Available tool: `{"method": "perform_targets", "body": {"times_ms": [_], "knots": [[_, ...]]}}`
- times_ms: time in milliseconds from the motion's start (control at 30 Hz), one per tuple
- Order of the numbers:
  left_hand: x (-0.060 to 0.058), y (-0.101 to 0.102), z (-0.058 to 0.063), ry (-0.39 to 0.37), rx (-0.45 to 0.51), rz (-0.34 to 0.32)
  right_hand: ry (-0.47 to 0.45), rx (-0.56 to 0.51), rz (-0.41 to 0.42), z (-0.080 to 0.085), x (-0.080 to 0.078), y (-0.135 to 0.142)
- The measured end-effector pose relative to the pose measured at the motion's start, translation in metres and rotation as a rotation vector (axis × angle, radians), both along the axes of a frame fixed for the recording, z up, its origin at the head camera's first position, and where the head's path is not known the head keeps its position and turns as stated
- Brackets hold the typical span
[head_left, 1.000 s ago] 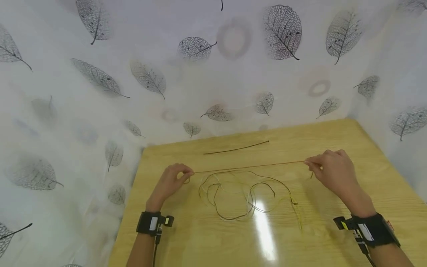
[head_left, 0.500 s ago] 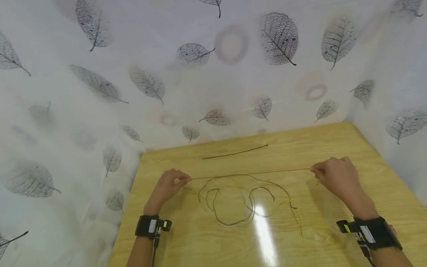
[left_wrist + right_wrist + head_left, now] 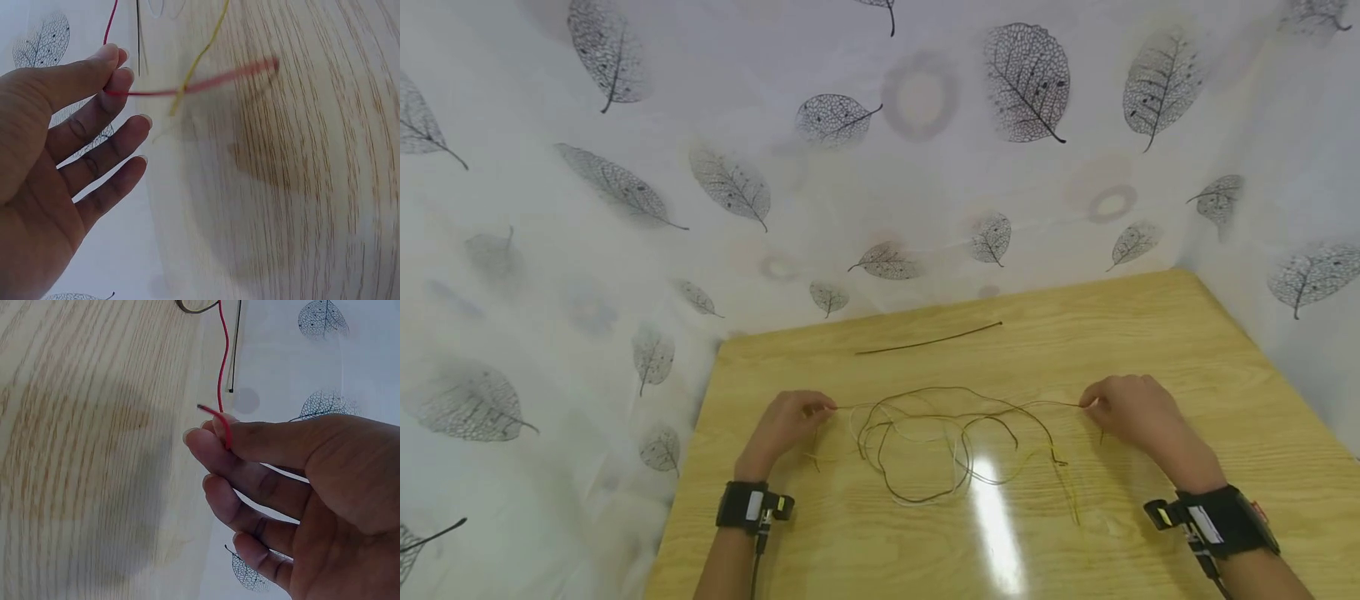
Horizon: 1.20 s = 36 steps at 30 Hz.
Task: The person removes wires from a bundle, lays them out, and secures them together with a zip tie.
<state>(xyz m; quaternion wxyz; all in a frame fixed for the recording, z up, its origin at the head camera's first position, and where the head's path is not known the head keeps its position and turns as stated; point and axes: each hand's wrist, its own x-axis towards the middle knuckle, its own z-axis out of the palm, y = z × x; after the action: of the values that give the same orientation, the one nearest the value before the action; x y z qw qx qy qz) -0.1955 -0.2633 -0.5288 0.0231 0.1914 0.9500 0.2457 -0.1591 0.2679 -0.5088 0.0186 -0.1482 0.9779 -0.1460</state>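
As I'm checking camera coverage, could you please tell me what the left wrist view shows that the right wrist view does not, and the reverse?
Of the two, only the left wrist view shows the left hand and the loose end of a yellow cord. Only the right wrist view shows the right hand and the thicker tip of the thin dark cord. Both show the pinched red cord, part of the dark cord, the wood-grain table and the leaf-print covering.

Pale sheeting (image 3: 850,192) printed with dark skeleton leaves (image 3: 1027,82) and faint rings (image 3: 892,96) rises behind and beside the table (image 3: 880,554). A bright reflection (image 3: 996,533) streaks its glossy, wood-grained top.
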Motion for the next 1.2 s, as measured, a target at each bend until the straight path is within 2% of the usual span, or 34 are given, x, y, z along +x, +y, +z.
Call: {"method": "perform_targets", "body": {"times_ms": [300, 400, 500, 567, 700, 833, 900, 1000, 1100, 1200], "knots": [[-0.003, 0.015, 0.001, -0.047, -0.024, -0.036, -0.078, -0.009, 0.054, -0.002, 0.0, -0.022], [-0.001, 0.022, 0.006, -0.068, -0.033, -0.027, -0.067, -0.002, 0.077, 0.0, 0.0, -0.029], [0.005, 0.03, 0.014, -0.039, -0.048, -0.045, -0.009, 0.005, 0.114, 0.004, 0.002, -0.037], [0.009, 0.037, 0.02, 0.013, -0.057, -0.081, 0.046, -0.01, 0.148, 0.009, 0.003, -0.045], [0.015, 0.055, 0.031, 0.111, -0.031, -0.195, 0.156, -0.083, 0.242, 0.021, 0.003, -0.07], [0.018, 0.073, 0.031, 0.123, -0.022, -0.27, 0.195, -0.145, 0.321, 0.028, 0.007, -0.109], [0.018, 0.079, 0.028, 0.103, -0.02, -0.288, 0.153, -0.133, 0.324, 0.026, 0.011, -0.129], [0.018, 0.086, 0.022, 0.085, -0.023, -0.314, 0.085, -0.074, 0.287, 0.016, 0.018, -0.152], [0.018, 0.09, 0.018, 0.071, -0.026, -0.321, 0.104, -0.032, 0.246, 0.006, 0.023, -0.165], [0.016, 0.09, 0.016, 0.071, -0.066, -0.301, 0.131, -0.046, 0.205, 0.003, 0.024, -0.168]]}}
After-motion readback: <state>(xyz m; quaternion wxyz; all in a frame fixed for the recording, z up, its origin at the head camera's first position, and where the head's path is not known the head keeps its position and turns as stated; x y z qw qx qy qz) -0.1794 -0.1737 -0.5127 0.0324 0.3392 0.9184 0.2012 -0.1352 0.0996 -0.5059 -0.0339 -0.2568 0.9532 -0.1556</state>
